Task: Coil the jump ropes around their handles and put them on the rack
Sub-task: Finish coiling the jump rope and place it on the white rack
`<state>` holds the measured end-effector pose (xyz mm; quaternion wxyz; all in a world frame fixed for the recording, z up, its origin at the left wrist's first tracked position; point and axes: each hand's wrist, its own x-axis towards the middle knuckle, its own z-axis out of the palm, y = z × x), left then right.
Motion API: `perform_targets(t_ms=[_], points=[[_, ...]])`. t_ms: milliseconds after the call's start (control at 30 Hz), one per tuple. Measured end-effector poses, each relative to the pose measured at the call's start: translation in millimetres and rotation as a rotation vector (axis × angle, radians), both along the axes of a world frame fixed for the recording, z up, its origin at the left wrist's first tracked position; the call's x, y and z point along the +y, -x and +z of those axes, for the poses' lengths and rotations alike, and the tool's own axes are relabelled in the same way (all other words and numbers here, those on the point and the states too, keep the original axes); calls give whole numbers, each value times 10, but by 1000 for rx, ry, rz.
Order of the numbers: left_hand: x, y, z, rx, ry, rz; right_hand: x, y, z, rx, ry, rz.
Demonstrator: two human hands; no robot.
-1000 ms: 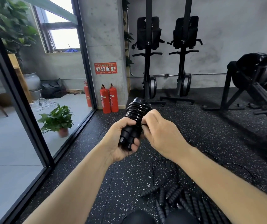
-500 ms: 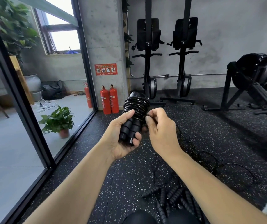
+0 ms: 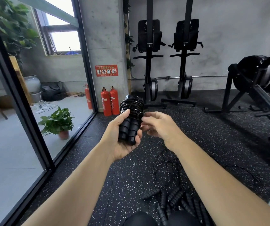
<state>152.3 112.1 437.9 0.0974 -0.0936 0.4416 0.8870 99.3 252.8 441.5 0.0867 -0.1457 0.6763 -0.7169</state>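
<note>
**Left hand** (image 3: 122,141): the fingers are curled around the two black handles (image 3: 128,129) of the jump rope (image 3: 131,110). The handles stand side by side, roughly upright. The fingertips (image 3: 138,135) wrap the lower end of the right handle, and the thumb (image 3: 125,113) lies straight up against the left edge of the windings. The palm faces up, and the forearm reaches in from the lower left.

**Cord** (image 3: 131,103): it is wound in tight turns around the upper half of both handles. The whole bundle is held in the air above the floor (image 3: 122,185).

**Right hand** (image 3: 159,125): the thumb and forefinger pinch the last loop of cord at the lower right edge of the windings, and the other fingers curl loosely beneath. The back of the hand faces up, and the forearm enters from the lower right.

**Other jump ropes** (image 3: 173,197): these lie uncoiled on the floor near the bottom edge, with thin cords trailing.
</note>
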Motion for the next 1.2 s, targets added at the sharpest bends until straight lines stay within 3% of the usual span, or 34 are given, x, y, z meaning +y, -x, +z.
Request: perform_targets(t_ms=[200, 300, 400, 500, 667, 1200], points=[[48, -3, -34, 4, 21, -38, -43, 1, -51, -135, 157, 116], [48, 63, -61, -23, 219, -35, 30, -8, -84, -94, 114, 38], [112, 155, -70, 43, 488, 97, 147, 12, -120, -67, 76, -55], [229, 233, -55, 105, 608, 104, 292, 23, -184, -21, 7, -144], [521, 331, -95, 43, 521, -4, 627, -44, -286, 3, -62, -252], [2103, 158, -184, -62, 527, -448, 2039, -718, -466, -67, -159, -652]])
